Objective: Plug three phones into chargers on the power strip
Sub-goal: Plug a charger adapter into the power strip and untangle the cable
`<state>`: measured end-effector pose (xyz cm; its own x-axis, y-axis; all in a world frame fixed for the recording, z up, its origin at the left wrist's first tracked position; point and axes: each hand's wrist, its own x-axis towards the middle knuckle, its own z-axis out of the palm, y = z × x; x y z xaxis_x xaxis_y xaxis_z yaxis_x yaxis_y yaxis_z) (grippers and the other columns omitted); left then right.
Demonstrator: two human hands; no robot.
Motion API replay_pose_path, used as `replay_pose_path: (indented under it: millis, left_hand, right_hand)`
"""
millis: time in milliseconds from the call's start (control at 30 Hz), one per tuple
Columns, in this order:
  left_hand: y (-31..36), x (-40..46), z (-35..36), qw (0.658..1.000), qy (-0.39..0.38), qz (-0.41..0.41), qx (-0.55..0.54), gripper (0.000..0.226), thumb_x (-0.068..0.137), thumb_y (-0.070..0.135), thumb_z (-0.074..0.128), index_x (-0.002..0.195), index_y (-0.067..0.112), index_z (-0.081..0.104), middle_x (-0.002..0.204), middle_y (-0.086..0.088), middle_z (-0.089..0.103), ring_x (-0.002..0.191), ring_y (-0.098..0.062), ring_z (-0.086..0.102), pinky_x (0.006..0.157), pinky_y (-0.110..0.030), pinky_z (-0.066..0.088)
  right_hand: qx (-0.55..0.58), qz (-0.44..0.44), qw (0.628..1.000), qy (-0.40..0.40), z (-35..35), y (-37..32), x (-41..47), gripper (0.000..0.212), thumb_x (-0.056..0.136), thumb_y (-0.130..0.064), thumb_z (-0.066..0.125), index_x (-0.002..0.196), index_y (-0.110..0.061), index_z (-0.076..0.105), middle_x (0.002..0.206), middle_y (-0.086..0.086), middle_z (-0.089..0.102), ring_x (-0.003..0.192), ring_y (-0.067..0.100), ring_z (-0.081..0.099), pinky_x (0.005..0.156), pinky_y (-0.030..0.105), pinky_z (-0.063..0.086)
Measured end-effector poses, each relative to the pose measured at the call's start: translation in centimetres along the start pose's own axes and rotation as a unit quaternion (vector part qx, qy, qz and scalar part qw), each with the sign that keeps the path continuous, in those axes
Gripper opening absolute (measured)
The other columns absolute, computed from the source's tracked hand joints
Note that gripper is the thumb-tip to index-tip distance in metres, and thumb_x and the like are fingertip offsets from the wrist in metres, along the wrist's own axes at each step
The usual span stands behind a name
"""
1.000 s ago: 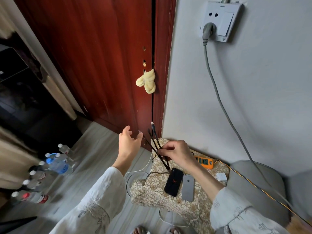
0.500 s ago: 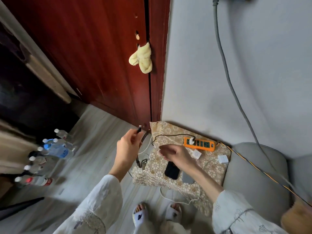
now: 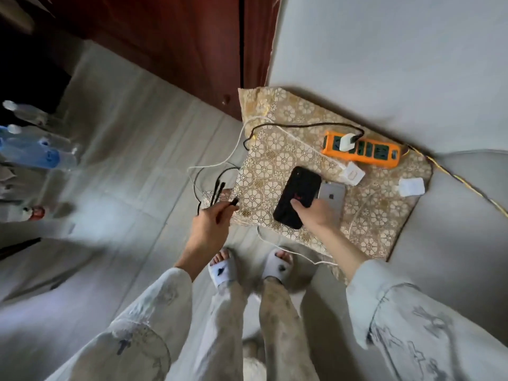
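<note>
An orange power strip [image 3: 368,152] lies on a small table with a floral cloth [image 3: 277,149]. One white charger [image 3: 347,141] with a black cable is plugged into its left end. Two more white chargers [image 3: 353,174] [image 3: 411,187] lie loose on the cloth. A black phone [image 3: 298,193] and a silver phone [image 3: 332,195] lie side by side at the front. My right hand [image 3: 316,214] grips the black phone's near end. Left of the table, my left hand [image 3: 210,229] holds the black cable ends [image 3: 220,192], which split into several plugs.
White cables [image 3: 220,160] trail off the table's left and front edges onto the floor. My feet in white slippers [image 3: 248,266] stand at the table's front. Water bottles [image 3: 35,149] stand at far left. A grey cushion [image 3: 461,215] adjoins the table on the right; a red door [image 3: 192,45] is behind.
The view has tilted down. My left hand took the black cable ends and lowered them beside the table. My right hand moved down onto the black phone.
</note>
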<state>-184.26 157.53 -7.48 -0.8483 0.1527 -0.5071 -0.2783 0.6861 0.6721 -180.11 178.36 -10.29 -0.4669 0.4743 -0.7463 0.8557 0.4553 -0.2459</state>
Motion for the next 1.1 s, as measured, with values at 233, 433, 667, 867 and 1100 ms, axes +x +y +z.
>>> replay_pose_path:
  millis: [233, 433, 667, 867, 1100]
  left_hand:
    - [-3.4, 1.4, 2.8, 0.997, -0.066, -0.027, -0.037, 0.019, 0.091, 0.011, 0.05, 0.093, 0.007, 0.068, 0.072, -0.002, 0.06, 0.054, -0.004, 0.049, 0.064, -0.025, 0.044]
    - [-2.3, 1.0, 3.0, 0.995, -0.076, -0.023, -0.059, 0.021, 0.09, 0.011, 0.053, 0.105, 0.008, 0.067, 0.071, -0.003, 0.058, 0.059, -0.005, 0.049, 0.065, -0.024, 0.04]
    - [0.1, -0.7, 3.0, 0.997, -0.04, 0.025, -0.057, 0.023, 0.089, 0.01, 0.054, 0.108, 0.003, 0.065, 0.098, -0.014, 0.066, 0.083, -0.022, 0.057, 0.068, -0.012, 0.035]
    - [0.3, -1.5, 2.4, 0.998, -0.027, 0.06, -0.019, 0.021, 0.089, 0.011, 0.054, 0.105, 0.005, 0.067, 0.097, -0.014, 0.065, 0.087, -0.027, 0.06, 0.077, -0.028, 0.043]
    - [0.5, -1.5, 2.8, 0.996, 0.003, 0.089, 0.03, 0.019, 0.089, 0.013, 0.054, 0.1, 0.008, 0.068, 0.09, -0.012, 0.065, 0.08, -0.027, 0.06, 0.072, -0.029, 0.043]
  right_hand:
    - [-0.015, 0.126, 0.985, 0.115, 5.3, -2.2, 3.3, 0.101, 0.074, -0.062, 0.059, 0.133, 0.01, 0.022, 0.134, 0.023, 0.031, 0.12, 0.035, 0.036, 0.093, 0.044, 0.041]
    - [0.14, 0.156, 0.975, 0.069, 3.9, -1.9, 3.7, 0.088, 0.066, -0.049, 0.072, 0.13, -0.001, 0.035, 0.13, 0.018, 0.039, 0.118, 0.035, 0.043, 0.089, 0.045, 0.048]
    - [0.568, 0.226, 0.768, -0.192, 2.2, -2.1, 0.1, 0.056, 0.06, -0.036, 0.079, 0.102, -0.007, 0.056, 0.091, 0.015, 0.064, 0.086, 0.027, 0.064, 0.063, 0.042, 0.056]
    - [0.587, 0.226, 0.751, -0.201, 2.6, -2.6, -1.1, 0.042, 0.066, -0.033, 0.077, 0.092, -0.007, 0.056, 0.084, 0.016, 0.065, 0.081, 0.029, 0.066, 0.068, 0.043, 0.056]
    - [0.599, 0.216, 0.746, -0.193, 2.0, -3.0, -1.5, 0.038, 0.068, -0.033, 0.076, 0.087, -0.009, 0.054, 0.083, 0.018, 0.064, 0.083, 0.031, 0.065, 0.067, 0.043, 0.056]
